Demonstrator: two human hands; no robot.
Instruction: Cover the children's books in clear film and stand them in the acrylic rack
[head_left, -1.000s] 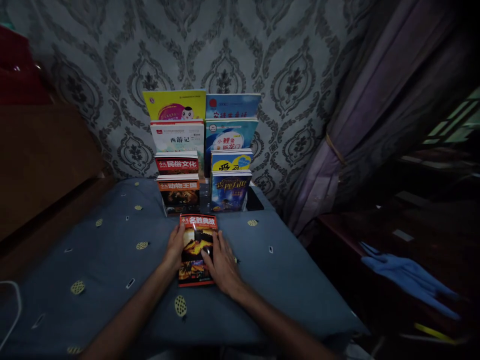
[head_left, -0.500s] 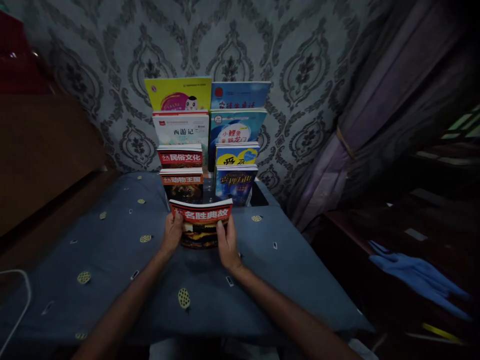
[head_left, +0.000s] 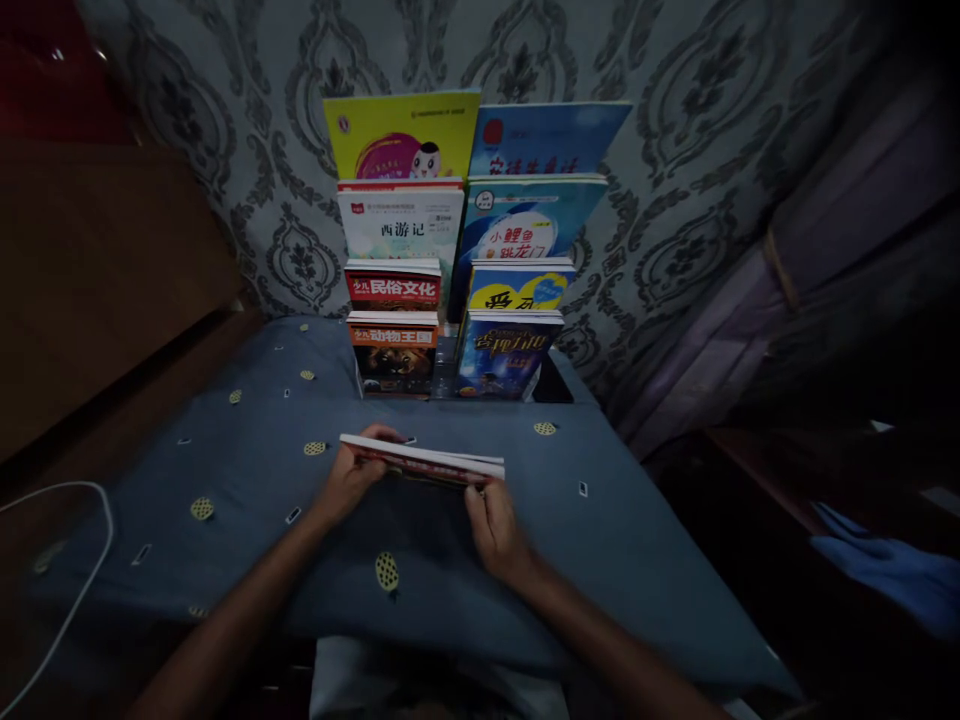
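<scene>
A thin book (head_left: pixel 424 460) is held between my two hands, its white page edges facing up and its red cover seen at a steep slant. My left hand (head_left: pixel 356 473) is closed on its left end, thumb in front and fingers behind. My right hand (head_left: pixel 495 525) grips the right end from below. Beyond it stands a tiered rack of books in two columns. The lion-cover book (head_left: pixel 396 360) is at the front left and a dark blue book (head_left: pixel 506 360) at the front right. Higher tiers hold a white book (head_left: pixel 405 230) and a yellow book (head_left: pixel 401 130).
A blue patterned cloth (head_left: pixel 247 430) covers the table. A dark flat object (head_left: pixel 553 382) lies right of the rack. A white cable (head_left: pixel 109 520) curves at the left, near a brown box (head_left: pixel 97 290). Blue gloves (head_left: pixel 885 570) lie at the right, below a curtain (head_left: pixel 720 320).
The book has tipped, so its top edge now faces me instead of its front cover. My hands have come away from the rack with it. The view has shifted.
</scene>
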